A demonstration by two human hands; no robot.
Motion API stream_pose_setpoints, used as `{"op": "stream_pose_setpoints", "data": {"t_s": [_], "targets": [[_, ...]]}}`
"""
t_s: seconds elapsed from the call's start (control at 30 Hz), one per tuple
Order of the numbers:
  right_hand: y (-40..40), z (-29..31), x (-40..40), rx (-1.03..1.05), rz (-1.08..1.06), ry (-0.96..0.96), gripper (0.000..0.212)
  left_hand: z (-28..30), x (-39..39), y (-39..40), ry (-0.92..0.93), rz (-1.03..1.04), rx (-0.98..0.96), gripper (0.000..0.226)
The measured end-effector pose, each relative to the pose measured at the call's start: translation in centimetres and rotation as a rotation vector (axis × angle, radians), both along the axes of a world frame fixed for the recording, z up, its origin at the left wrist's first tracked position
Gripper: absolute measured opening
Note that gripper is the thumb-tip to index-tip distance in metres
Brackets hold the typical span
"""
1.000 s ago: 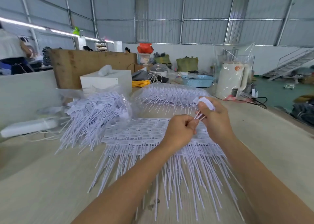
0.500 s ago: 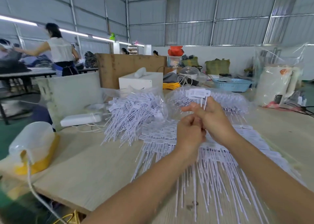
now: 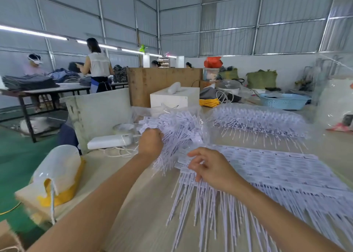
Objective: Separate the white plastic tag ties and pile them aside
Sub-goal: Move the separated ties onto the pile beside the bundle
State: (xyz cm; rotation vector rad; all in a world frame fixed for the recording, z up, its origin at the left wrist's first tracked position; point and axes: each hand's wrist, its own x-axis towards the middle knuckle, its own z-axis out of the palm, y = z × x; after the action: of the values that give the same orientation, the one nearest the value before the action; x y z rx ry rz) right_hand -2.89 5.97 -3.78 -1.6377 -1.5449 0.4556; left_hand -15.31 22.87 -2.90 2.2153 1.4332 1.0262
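A loose pile of separated white tag ties (image 3: 179,129) lies on clear plastic at the table's left centre. My left hand (image 3: 150,142) is at that pile's left edge, its fingers curled round a few ties whose tag ends stick out above the fist. Flat sheets of joined tag ties (image 3: 277,171) spread over the table's right half, tails pointing toward me. Over the sheets' near left corner hovers my right hand (image 3: 210,168), fingers loosely curled, holding nothing.
A plastic bag of more ties (image 3: 257,120) lies behind the sheets. A white power adapter (image 3: 109,141) with its cord, a clear-and-yellow jug (image 3: 59,173), a white box (image 3: 174,98) and a blue basket (image 3: 284,100) ring the work area. People work at a far table (image 3: 57,88).
My hands have parted. The left one carried the pulled-off ties leftward to the loose pile, and the right one dropped to the joined sheets. The camera turned left.
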Motion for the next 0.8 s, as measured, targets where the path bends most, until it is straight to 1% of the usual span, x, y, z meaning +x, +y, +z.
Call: {"op": "stream_pose_setpoints", "data": {"t_s": [0.1,0.17,0.27,0.4,0.47,0.6,0.67,0.73,0.8], "targets": [[-0.1,-0.5,0.3,0.022,-0.015,0.017,0.018,0.1,2.3,1.0,0.004,-0.074,0.035,0.029],[-0.1,-0.5,0.5,0.03,-0.015,0.034,0.018,-0.2,3.3,1.7,0.048,-0.061,0.083,0.033],[0.3,-0.3,0.3,0.046,-0.017,0.058,0.018,-0.5,4.2,2.0,0.221,0.022,0.194,0.033],[0.9,-0.6,-0.4,0.051,-0.006,0.07,0.018,-0.9,4.4,1.2,0.473,0.099,0.367,0.026],[1.0,-0.7,-0.6,0.043,-0.005,0.074,0.017,-0.7,4.2,1.0,0.563,0.099,0.375,0.024],[0.5,-0.5,-0.8,0.041,-0.019,0.071,0.016,1.1,3.3,-0.3,0.673,0.121,0.327,0.027],[0.1,0.1,-0.4,0.014,-0.029,0.062,0.015,2.1,2.9,-2.2,0.679,0.148,0.361,0.028],[-0.6,0.8,0.8,-0.042,-0.043,-0.001,0.011,2.8,2.9,-4.6,0.626,0.129,0.453,0.023],[-2.0,1.5,2.9,-0.083,-0.077,-0.049,0.009,3.3,3.2,-7.4,0.526,-0.001,0.519,0.022]]}}
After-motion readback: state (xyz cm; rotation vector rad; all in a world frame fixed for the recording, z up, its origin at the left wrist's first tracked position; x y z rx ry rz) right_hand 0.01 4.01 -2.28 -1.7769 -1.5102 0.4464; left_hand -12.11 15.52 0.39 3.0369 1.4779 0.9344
